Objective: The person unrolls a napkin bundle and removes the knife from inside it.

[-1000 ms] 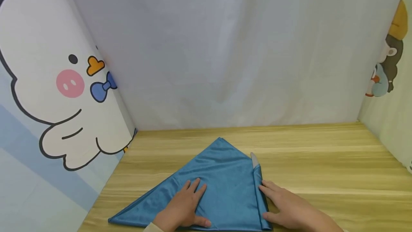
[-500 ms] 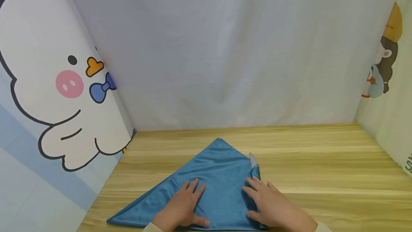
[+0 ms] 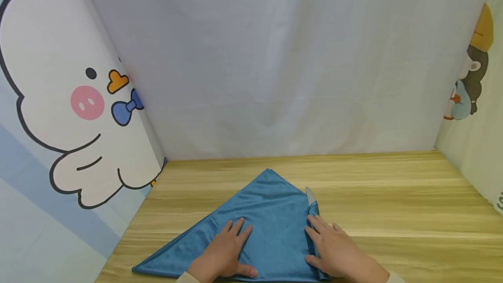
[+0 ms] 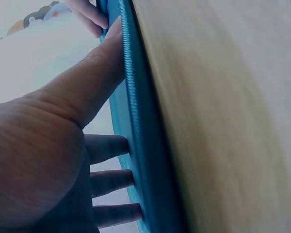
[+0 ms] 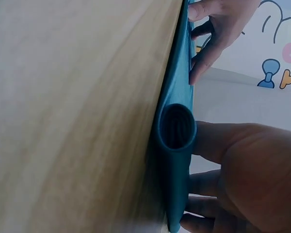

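Note:
A shiny blue cloth lies folded on the table, with a peak at the back and a long point at the left. Its right side is rolled into a narrow tube, whose layered near end shows in the right wrist view. From the tube's far end sticks a pale grey pointed tip, like a knife blade; the remainder is hidden in the cloth. My left hand rests on the cloth's front middle, fingers spread. My right hand lies over the tube, its fairly straight fingers and thumb touching it.
The wood-grain table extends to the right and behind the cloth. A plain pale curtain hangs along the back edge. Printed sheets with a white cartoon bird and cartoon figures stand at the sides.
My right hand moved left from the tube's outer side onto and past it, then shifted slightly back right over it. The left hand and the cloth stayed nearly still.

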Demonstrator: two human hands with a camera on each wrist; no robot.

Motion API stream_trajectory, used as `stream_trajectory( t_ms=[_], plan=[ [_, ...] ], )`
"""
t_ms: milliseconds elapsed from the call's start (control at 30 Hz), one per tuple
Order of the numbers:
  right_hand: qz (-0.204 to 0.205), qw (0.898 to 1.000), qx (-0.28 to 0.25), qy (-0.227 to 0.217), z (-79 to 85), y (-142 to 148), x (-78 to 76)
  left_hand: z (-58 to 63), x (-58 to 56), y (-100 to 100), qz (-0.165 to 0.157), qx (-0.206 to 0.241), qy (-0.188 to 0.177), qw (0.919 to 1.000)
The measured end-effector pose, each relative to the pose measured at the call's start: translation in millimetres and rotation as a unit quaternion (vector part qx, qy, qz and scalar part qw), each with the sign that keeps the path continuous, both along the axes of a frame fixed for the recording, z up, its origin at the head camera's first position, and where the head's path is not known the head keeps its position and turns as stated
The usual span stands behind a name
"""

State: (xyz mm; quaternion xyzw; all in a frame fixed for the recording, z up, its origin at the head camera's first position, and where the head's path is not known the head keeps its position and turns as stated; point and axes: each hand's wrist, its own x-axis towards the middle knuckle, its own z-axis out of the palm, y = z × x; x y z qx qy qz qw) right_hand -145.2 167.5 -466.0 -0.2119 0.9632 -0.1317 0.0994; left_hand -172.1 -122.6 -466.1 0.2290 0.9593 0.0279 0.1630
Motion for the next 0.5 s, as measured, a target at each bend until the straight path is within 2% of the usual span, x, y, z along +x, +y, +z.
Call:
stream_trajectory(
  t_ms=[500],
  plan=[
    [-0.02,1.0,-0.011,0.002,1.2,3.4,3.5,-0.6,-1.4,0.8,-0.003,-0.009,-0.003,1.0]
  ],
)
